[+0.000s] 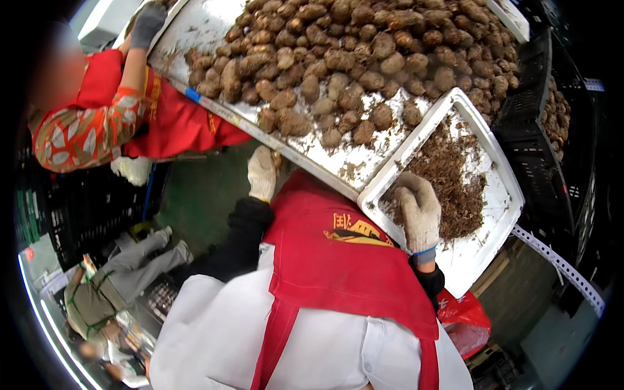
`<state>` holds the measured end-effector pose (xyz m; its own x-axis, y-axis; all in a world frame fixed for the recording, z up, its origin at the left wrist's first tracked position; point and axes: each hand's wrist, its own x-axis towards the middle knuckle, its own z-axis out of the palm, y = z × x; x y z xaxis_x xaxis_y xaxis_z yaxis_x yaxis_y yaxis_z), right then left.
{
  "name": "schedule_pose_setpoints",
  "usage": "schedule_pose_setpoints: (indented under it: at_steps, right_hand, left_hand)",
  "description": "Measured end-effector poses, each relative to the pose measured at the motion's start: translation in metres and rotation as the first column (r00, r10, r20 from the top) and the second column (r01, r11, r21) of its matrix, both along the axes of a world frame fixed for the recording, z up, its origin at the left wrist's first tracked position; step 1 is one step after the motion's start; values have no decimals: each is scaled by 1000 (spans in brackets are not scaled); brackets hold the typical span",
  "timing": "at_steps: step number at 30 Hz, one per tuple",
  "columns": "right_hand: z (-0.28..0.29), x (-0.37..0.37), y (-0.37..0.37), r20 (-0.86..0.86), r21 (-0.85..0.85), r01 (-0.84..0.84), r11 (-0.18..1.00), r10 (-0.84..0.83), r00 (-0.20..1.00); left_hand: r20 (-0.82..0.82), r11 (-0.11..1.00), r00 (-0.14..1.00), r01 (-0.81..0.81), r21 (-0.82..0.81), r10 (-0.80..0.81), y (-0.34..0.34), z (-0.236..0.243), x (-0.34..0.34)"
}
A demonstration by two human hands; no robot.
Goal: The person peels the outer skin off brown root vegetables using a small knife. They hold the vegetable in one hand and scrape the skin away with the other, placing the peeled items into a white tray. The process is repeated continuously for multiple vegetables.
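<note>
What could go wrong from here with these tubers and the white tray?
The tuber that seems to be in the left hand is outside the metal table's edge, so it might drop to the floor. The right hand reaches into the white tray, where it could knock loose brown scraps over the rim.

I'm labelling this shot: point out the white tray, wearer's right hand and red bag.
White tray (465,255), head view: bare inside surface near lower end.
Wearer's right hand (420,211), head view: its gloved middle.
Red bag (470,316), head view: upper red part.
</note>
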<state>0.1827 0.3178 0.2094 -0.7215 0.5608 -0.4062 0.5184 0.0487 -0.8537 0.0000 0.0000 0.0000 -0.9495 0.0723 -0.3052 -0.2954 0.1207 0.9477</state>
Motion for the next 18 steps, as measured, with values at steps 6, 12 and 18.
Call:
schedule_pose_setpoints:
  at_steps: [6,12,18]
  right_hand:
    - [9,-18,1,-43,171,-118,978,127,991]
    - [10,-16,-4,-41,96,-108,989,113,993]
    - [18,-13,-7,-45,122,-130,984,136,990]
  left_hand:
    - [101,1000,995,24,-3,-23,22,107,10]
    - [35,966,988,137,219,-148,65,170,21]
    - [-40,885,957,280,371,-286,88,186,17]
